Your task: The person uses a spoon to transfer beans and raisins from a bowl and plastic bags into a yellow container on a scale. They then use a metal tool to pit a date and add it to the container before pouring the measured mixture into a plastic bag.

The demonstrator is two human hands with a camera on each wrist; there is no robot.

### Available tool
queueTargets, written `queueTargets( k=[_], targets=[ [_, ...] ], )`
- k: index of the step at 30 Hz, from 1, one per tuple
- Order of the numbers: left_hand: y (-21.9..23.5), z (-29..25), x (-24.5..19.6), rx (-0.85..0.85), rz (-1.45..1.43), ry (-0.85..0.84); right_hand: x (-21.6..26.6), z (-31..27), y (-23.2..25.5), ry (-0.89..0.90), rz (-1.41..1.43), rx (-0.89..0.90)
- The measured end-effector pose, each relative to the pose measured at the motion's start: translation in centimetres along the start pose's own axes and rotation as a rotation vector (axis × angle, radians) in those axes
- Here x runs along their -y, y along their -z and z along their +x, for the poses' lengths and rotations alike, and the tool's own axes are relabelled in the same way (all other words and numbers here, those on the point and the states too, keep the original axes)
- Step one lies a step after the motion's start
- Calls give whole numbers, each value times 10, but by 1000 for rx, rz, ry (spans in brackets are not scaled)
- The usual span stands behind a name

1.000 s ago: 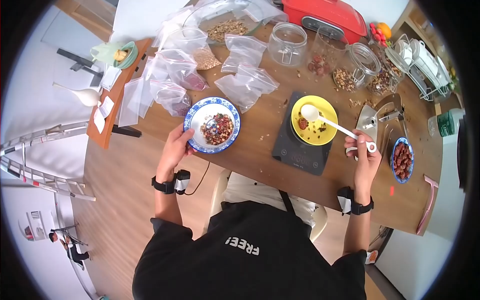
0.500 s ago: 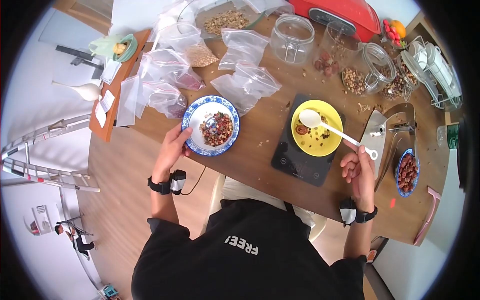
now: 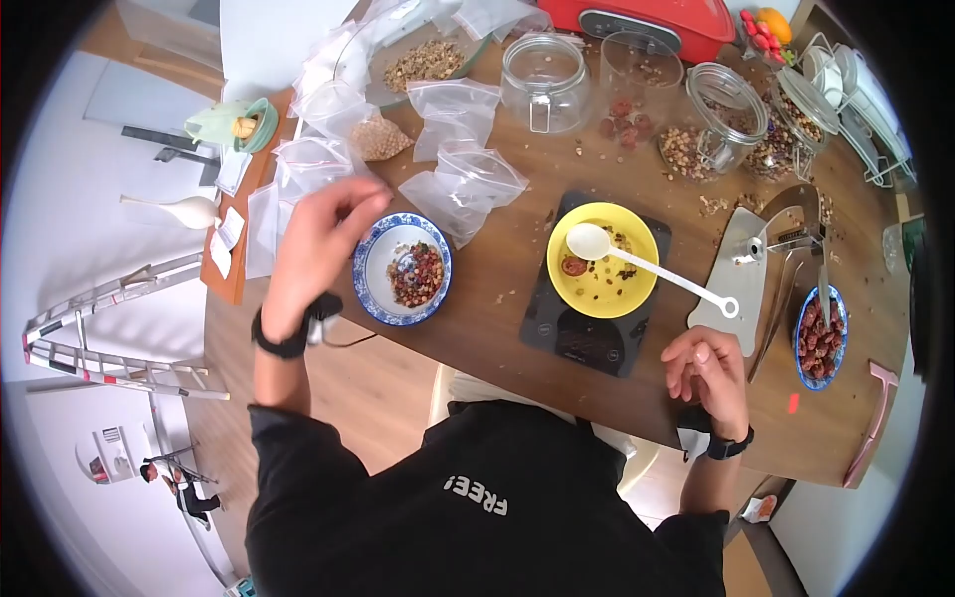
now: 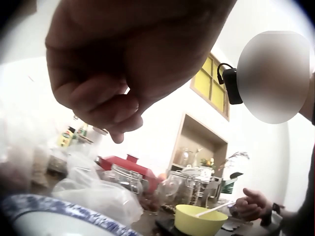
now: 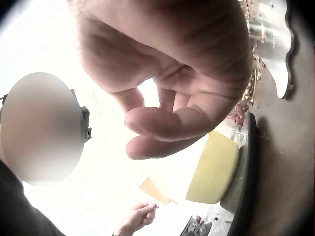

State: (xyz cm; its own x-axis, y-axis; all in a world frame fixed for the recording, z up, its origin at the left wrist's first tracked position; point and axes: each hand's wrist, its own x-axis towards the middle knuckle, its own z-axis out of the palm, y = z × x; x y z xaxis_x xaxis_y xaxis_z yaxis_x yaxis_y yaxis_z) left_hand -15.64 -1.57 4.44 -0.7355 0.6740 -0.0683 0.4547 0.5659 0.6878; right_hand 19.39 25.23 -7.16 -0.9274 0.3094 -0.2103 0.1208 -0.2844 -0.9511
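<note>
My left hand [image 3: 323, 239] is raised beside the blue-and-white bowl [image 3: 363, 269] and over the edge of the plastic bags, its fingers loosely bent and nothing visible in them. Mixed beans and grains [image 3: 416, 275] lie in that bowl. The white spoon [image 3: 657, 269] leans across the yellow bowl [image 3: 565, 294], which stands on a black scale [image 3: 572, 343] and holds a red dried slice and small dark bits. Just below the spoon's handle end is my right hand [image 3: 711, 378], loosely curled and holding nothing. The yellow bowl [image 4: 199, 221] also shows in the left wrist view.
Plastic bags [image 3: 463, 184] lie behind the blue-and-white bowl. Glass jars [image 3: 545, 90] and a red appliance [image 3: 647, 25] line the back. To the right are a metal plate [image 3: 731, 274], tongs [image 3: 776, 318], a bowl of red dried fruit [image 3: 821, 343] and a pink tool [image 3: 870, 418].
My left hand has let go of the blue-and-white bowl and risen up and to the left. My right hand has released the spoon and moved down a little; the spoon stays across the yellow bowl.
</note>
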Motion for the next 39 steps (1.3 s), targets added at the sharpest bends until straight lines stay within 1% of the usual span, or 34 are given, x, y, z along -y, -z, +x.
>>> queueTargets(
  k=[2,3,5,6,8,9,13,15,16,18,19,20,22,24,25,26,27,28,29,31,33,34,36,37,39],
  targets=[
    [-6,39,-8,124,128,-32,-1,-1,-1,-22,-6,3],
    [-11,60,-8,124,127,-46,-1,-1,-1,-26,5,13],
    [-24,89,1,179,458,-345,2,-2,-1,-21,8,6],
    [-31,95,4,175,457,-357,4,-1,-1,-21,11,5],
    [-43,104,10,287,629,-462,4,-2,-1,0,29,-9],
    [-45,105,11,312,672,-457,4,-2,0,15,52,-15],
    [-46,95,3,242,636,-472,4,-4,2,42,54,8],
    [-39,79,-11,122,609,-473,12,-10,-6,115,-95,-24],
    [-35,68,-19,114,605,-469,21,-13,-15,116,-102,-18],
    [-28,46,-39,-16,542,-569,48,-20,-36,380,-367,-61],
    [-26,36,-46,-26,540,-573,61,-20,-40,501,-547,-79],
    [-25,26,-54,-34,572,-595,78,-19,-48,508,-557,-79],
    [-27,8,-69,-54,601,-624,106,-10,-74,854,-1019,-276],
    [-35,-9,-83,41,562,-680,117,11,-96,1023,-1189,-331],
    [-40,-15,-86,30,550,-742,119,20,-106,1031,-1193,-330],
    [-43,-19,-89,20,551,-743,119,29,-114,1028,-1263,-293],
    [-46,-23,-93,13,486,-791,117,36,-118,1023,-1331,-255],
    [-48,-27,-95,11,419,-836,111,44,-116,1026,-1331,-251],
    [-50,-30,-96,-40,408,-878,101,52,-113,1032,-1346,-211],
    [-49,-35,-94,-40,392,-880,97,57,-110,1047,-1362,-167],
    [-49,-38,-92,-46,376,-881,101,58,-110,1010,-1203,-162],
    [-49,-39,-88,-57,362,-881,101,56,-110,1018,-1203,-152],
    [-51,-41,-82,-77,350,-866,102,49,-112,1012,-1093,-187],
    [-54,-41,-80,-59,331,-858,104,47,-117,1015,-1091,-174],
    [-58,-44,-78,-31,305,-846,108,43,-130,907,-1106,-274]
  ],
)
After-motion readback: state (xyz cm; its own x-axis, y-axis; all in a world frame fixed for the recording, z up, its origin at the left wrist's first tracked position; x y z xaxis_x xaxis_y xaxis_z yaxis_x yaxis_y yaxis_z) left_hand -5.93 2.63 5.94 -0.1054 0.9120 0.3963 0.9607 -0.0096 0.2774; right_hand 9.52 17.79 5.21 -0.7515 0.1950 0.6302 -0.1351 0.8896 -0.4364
